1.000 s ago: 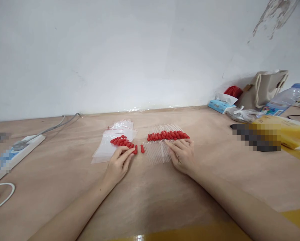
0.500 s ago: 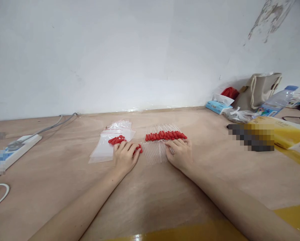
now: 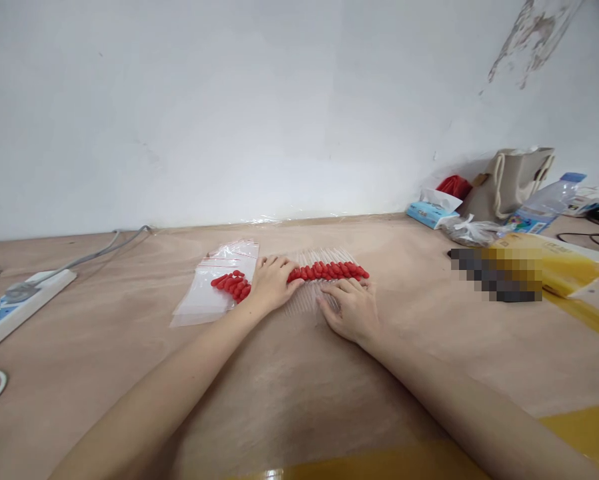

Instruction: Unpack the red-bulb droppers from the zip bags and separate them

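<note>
A row of thin clear tubes (image 3: 303,299) lies on the table, with red rubber bulbs (image 3: 329,270) lined up across its middle; clear lengths show on both sides of the bulbs. Over the left end of this row is my left hand (image 3: 272,283), fingers stretched forward and thumb apart, hiding what lies under them. My right hand (image 3: 352,308) rests at the near right side of the tubes, its fingers bent but spread, thumb apart. More loose red bulbs (image 3: 235,287) lie on clear zip bags (image 3: 194,300) at the left, beside my left wrist.
At the left lies a white power strip (image 3: 54,293) with a grey cable (image 3: 112,247). On the right are a blue tissue pack (image 3: 429,215), a beige bag (image 3: 514,177), a plastic bottle (image 3: 549,203) and a yellow packet (image 3: 549,260). A white wall (image 3: 229,120) stands behind.
My left hand has moved right and forward, from the loose red bulbs onto the left end of the row. My right hand's thumb and fingers have spread apart.
</note>
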